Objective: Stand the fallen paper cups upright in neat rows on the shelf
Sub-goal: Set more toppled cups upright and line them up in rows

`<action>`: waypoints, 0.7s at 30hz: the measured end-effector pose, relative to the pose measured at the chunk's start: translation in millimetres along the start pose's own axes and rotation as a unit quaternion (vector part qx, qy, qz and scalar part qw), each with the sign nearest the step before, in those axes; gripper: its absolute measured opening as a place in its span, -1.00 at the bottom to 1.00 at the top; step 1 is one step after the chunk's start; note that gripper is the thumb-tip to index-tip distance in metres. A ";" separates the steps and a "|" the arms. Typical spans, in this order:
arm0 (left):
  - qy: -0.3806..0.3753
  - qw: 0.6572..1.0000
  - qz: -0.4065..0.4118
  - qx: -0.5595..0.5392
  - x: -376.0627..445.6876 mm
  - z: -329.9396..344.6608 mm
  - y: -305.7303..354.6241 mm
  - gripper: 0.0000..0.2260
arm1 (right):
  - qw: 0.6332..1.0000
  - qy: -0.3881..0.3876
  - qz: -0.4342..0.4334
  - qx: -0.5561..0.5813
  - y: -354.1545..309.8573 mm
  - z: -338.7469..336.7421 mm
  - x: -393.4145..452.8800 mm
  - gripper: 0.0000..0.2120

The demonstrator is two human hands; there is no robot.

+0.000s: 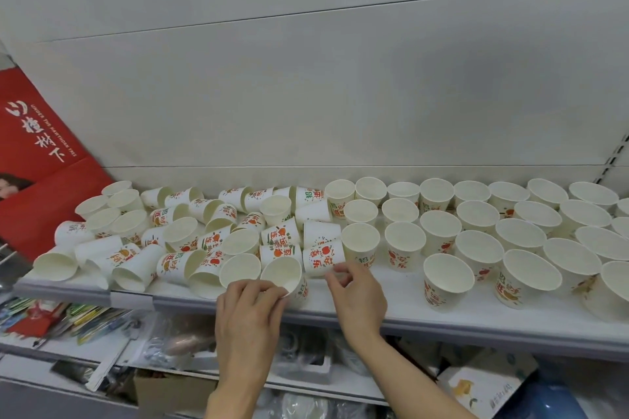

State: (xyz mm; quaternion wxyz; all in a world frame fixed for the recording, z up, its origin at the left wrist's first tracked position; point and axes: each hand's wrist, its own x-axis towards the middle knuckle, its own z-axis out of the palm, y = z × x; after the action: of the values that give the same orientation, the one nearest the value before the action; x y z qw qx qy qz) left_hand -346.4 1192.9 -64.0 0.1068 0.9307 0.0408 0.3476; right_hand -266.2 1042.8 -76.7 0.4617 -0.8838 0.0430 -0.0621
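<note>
The left hand [250, 308] pinched the rim of a tilted cup [284, 277] at the shelf [391, 316] front edge; the right hand [357, 296], beside it, pinched nothing visible. Risk: a careless lift could topple the fallen cups [190, 238] behind

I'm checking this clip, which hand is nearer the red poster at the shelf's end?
Left. The left hand is at the shelf's front edge, on the side of the red poster; the right hand sits farther from it.
</note>
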 end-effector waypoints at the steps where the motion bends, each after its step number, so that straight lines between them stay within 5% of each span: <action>1: -0.001 1.000 0.003 -0.004 1.1 0.6 -0.8 -0.95 | 1.000 0.003 0.015 0.014 -2.2 2.4 0.1 -0.86; 21: -0.046 0.998 0.009 -0.035 10.8 9.1 -7.7 -0.87 | 0.980 0.088 0.127 0.123 -1.0 -3.2 5.0 -0.56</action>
State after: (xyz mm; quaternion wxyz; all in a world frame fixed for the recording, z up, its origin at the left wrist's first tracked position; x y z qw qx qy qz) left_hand -332.3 1200.4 -65.6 0.1381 0.9418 0.0151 0.3062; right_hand -261.6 1040.1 -73.7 0.5651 -0.7990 0.1872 -0.0849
